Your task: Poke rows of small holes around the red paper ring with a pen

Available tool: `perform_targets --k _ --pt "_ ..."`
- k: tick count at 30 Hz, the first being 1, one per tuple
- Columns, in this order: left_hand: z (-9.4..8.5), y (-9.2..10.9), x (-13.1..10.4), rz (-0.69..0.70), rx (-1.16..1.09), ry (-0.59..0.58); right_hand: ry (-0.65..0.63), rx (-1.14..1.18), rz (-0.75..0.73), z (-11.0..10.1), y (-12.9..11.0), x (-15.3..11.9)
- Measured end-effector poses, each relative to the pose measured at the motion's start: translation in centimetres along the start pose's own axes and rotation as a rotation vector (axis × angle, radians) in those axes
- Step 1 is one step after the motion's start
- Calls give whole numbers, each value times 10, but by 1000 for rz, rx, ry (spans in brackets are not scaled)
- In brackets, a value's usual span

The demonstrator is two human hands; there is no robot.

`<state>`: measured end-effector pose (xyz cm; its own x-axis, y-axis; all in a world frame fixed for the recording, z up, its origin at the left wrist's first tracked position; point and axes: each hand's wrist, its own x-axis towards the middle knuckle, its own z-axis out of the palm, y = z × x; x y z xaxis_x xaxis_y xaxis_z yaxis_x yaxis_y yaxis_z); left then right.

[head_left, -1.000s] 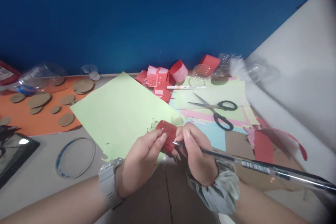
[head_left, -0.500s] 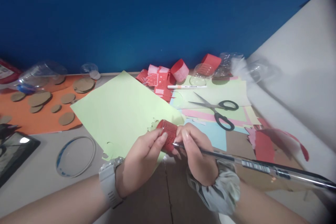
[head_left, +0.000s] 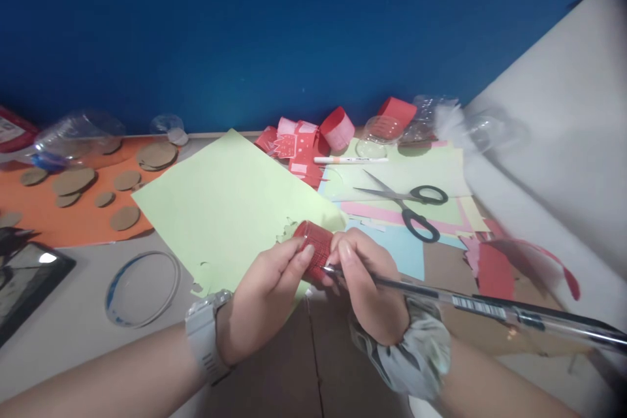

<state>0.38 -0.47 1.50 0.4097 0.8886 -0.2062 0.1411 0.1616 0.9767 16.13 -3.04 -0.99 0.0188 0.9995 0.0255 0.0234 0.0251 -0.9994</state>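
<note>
A small red paper roll (head_left: 317,245) with dark crosshatched lines sits between my hands, tilted. My left hand (head_left: 267,281) is closed on its left side, thumb across the front. In my right hand (head_left: 365,277) is a pen (head_left: 441,294), its tip touching the roll's lower right and its clear barrel stretching away to the right. Some right-hand fingers also rest against the roll. Beneath and behind the hands lies a light green sheet (head_left: 210,209) with ragged cut bits near its edge.
Open scissors (head_left: 399,196) lie on coloured paper sheets (head_left: 406,248) at right. Red paper rings (head_left: 337,128), a white marker (head_left: 350,160) and plastic cups (head_left: 382,134) stand along the blue wall. Cardboard discs (head_left: 73,181) cover orange paper at left, near a tape ring (head_left: 142,289).
The view has shifted very slightly. Both hands keep their hold, and the pen tip stays at nearly the same spot on the red roll.
</note>
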Motion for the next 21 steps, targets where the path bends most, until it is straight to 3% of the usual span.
perform_targets --k 6,14,21 --pt "1 -2 0 6 -37 -39 43 147 -21 4 3 0" --pt "-1 0 -1 1 4 0 -66 -183 -133 -3 -5 3" --pt "0 0 -1 -11 -18 -16 56 39 59 2 5 -3"
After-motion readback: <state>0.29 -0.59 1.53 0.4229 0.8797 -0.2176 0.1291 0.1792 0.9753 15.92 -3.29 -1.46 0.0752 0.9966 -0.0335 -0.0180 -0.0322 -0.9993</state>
